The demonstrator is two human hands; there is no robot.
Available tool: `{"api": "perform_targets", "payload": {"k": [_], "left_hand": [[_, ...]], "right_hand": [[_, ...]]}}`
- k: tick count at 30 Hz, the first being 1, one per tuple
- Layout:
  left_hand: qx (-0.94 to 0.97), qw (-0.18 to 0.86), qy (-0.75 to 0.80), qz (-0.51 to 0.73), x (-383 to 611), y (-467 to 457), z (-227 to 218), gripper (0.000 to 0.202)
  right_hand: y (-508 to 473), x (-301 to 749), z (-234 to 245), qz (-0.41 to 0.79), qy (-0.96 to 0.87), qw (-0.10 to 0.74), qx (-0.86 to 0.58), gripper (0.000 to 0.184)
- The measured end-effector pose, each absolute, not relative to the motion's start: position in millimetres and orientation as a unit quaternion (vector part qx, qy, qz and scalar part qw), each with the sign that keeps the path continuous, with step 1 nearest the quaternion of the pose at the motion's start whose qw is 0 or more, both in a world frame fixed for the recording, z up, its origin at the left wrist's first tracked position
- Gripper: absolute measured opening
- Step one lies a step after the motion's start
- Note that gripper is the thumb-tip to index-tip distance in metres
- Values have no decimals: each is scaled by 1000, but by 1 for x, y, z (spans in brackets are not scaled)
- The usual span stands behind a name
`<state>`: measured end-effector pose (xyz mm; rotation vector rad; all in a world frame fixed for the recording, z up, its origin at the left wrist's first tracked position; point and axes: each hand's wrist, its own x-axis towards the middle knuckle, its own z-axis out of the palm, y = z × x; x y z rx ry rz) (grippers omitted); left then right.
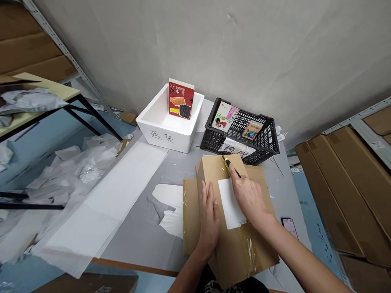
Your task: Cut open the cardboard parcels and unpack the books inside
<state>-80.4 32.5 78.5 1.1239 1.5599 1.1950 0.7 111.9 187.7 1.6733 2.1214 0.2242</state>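
Note:
A taped cardboard box [210, 167] with a white label [227, 203] lies on more brown cardboard at the table's near edge. Against its left side rests my left hand [210, 217], fingers stretched out along the cardboard. My right hand [249, 197] is closed around a yellow and black utility knife [227, 161]. The knife's tip is at the far end of the box's top, near the tape seam; whether the blade is in the cardboard I cannot tell.
Behind the box stand a white foam bin [166, 136] with a red book [181, 99] and a black plastic crate [210, 140] with booklets. A phone [289, 227] lies at right. White wrapping sheet [104, 203] hangs over the left edge. Large cartons [345, 187] stand at right.

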Motion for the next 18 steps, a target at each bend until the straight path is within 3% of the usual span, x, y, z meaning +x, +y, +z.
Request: {"api": "perform_targets", "payload": {"k": [18], "left_hand": [[457, 406, 623, 487, -77, 29, 79, 49]], "right_hand": [[89, -2, 184, 88, 759, 215, 608, 65]]}}
